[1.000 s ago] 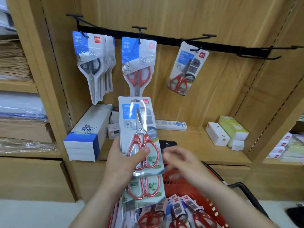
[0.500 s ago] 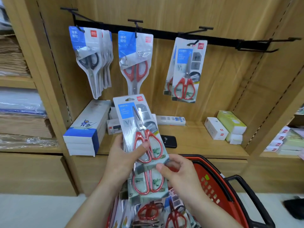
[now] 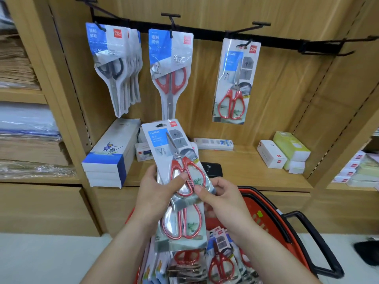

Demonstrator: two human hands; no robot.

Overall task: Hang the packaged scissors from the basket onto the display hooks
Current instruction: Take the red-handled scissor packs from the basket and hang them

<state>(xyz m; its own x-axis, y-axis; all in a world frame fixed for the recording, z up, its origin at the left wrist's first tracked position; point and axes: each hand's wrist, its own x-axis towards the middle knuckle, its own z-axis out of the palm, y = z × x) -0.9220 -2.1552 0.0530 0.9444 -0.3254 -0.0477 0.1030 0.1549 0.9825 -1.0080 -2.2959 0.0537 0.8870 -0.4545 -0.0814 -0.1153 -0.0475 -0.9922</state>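
Observation:
My left hand (image 3: 155, 193) grips a small stack of packaged red-handled scissors (image 3: 174, 152), upright and tilted left, above the red basket (image 3: 272, 214). My right hand (image 3: 223, 199) pinches the lower right corner of the front pack. A second pack (image 3: 182, 224) sticks out below it in the same stack. More scissor packs (image 3: 219, 261) lie in the basket. On the black hook rail (image 3: 205, 33) hang grey-handled packs (image 3: 114, 66) at left, red-handled packs (image 3: 171, 72) in the middle, and a matching red-handled pack (image 3: 233, 83) to the right. An empty hook (image 3: 346, 52) sticks out at far right.
On the wooden shelf (image 3: 246, 171) under the hooks lie blue-and-white boxes (image 3: 108, 154), a black phone (image 3: 211, 169), small white and green boxes (image 3: 285, 152) and a flat white pack (image 3: 213, 143). Paper stacks fill the left shelving. The basket's black handle (image 3: 315, 242) hangs to the right.
My right hand came in from the right and took the front pack's lower corner. The hanging pack on the right hook swung and settled straight. The stack tilted slightly left.

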